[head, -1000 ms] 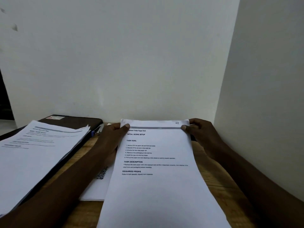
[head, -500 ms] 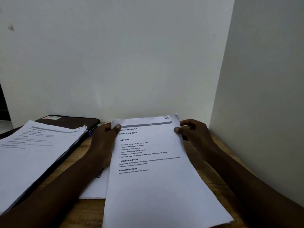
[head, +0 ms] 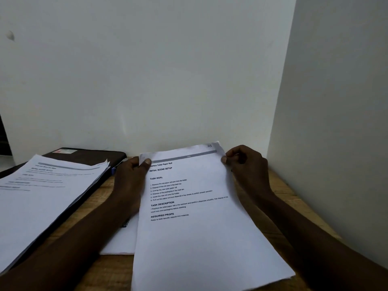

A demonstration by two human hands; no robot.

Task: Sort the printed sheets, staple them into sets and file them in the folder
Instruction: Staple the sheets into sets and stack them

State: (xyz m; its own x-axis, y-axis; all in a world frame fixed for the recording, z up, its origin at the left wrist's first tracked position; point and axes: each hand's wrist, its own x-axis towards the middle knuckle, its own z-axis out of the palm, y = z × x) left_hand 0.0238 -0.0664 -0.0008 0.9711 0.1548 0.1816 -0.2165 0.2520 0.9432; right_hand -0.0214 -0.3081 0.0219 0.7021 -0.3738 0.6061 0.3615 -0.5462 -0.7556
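You're in the sorting and squaring-up bit, I'd say. Your left hand [head: 130, 181] has its thumb clamped over the top-left corner of the held sheets [head: 195, 238], and your right hand [head: 248, 171] pinches the top-right corner, where an under-sheet peeks out a little past the top page. So both sets of fingers are closed on the paper, which slopes from them down toward you, above the wooden surface [head: 281, 185]. My guess for the next move is to knock the edges flush, then staple near one of those corners. I can't spot a stapler anywhere, so you'd have to find it first. Out past your left fingers the folder [head: 90, 155] lies flat under another stack [head: 42, 196]. Readable on the top page: "eplace Toilet Paper Roll" (first letter under your thumb), "INITIAL SCENE SETUP", "TASK GOAL", "TASK DESCRIPTION", "REQUIRED PROPS". The scribble by your right fingertips and the folder's sticker [head: 64, 151] are too small to read.
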